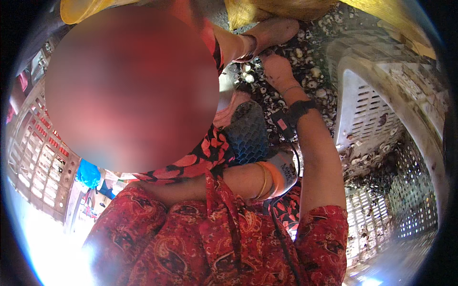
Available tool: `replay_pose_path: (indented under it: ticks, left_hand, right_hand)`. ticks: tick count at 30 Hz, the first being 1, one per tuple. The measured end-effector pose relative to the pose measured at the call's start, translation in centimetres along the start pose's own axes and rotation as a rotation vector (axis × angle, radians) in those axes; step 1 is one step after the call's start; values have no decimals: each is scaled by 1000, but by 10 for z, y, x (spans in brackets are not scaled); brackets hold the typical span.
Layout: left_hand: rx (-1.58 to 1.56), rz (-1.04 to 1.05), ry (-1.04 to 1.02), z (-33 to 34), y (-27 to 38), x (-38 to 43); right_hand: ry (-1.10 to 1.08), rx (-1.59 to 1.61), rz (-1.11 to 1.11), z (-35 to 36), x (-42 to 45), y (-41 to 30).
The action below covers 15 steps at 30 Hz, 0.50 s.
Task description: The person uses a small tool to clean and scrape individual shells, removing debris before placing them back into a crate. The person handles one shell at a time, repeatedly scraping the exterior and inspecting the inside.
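Note:
My right hand (278,70) is over a dark heap of small shells (311,85), its fingers curled down and mostly hidden; whether it holds anything cannot be told. A thin bracelet and a black strap with a small wired box (283,123) are on that wrist and forearm. My left hand (285,172), in a grey and orange glove with gold bangles behind it, lies across my lap beside a blue scale-patterned item (248,132). Its fingertips are not distinct. Another person's limb with a band (250,44) extends over the shells just above my right hand.
At right stands a dirty white perforated plastic crate (368,107) with shell debris around its lower part. Another slatted crate (43,157) is on the left. Yellow sheeting or sacks (279,10) hang across the top. A large blurred patch hides the upper left.

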<state>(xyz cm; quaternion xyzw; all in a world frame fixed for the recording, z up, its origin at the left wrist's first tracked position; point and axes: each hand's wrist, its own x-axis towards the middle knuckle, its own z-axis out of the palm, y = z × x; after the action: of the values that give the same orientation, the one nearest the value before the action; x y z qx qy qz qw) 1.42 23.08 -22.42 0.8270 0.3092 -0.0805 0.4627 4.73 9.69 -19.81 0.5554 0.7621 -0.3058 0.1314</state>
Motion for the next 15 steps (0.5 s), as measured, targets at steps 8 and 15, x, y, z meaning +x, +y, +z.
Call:
replay_pose_path:
  ticks: [8,15]
  left_hand:
    - [141,431,-172,0,125,-123]
    - [132,375,-423,6,208,-236]
  right_hand:
    - [485,846,127,-63,-70,-13]
    - [651,1853,374,-175,-209,-72]
